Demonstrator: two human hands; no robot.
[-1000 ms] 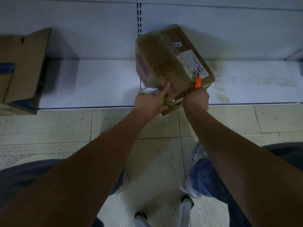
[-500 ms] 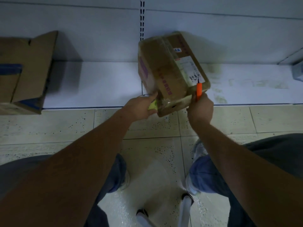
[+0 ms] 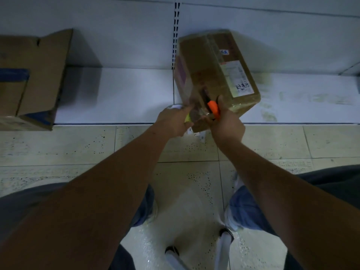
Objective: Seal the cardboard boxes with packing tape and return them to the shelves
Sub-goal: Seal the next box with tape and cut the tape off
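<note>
A brown cardboard box (image 3: 212, 71) wrapped in clear tape, with a white label on top, sits tilted on the low white shelf (image 3: 116, 94), its near corner overhanging the shelf edge. My left hand (image 3: 172, 121) grips a roll of packing tape (image 3: 176, 107) with a yellow core against the box's near end. My right hand (image 3: 227, 124) holds an orange cutter (image 3: 213, 109), its dark blade pointing up along the box's near face. Both hands meet at the box's near corner.
A larger cardboard box (image 3: 33, 78) with blue tape and raised flaps stands on the shelf at the far left. A slotted upright (image 3: 176, 26) divides the white shelf back. Speckled floor tiles (image 3: 136, 145) and my legs lie below.
My right hand has moved the orange cutter leftward from the box's right edge to its near face, close to my left hand. The left hand has stayed at the near corner with the tape roll.
</note>
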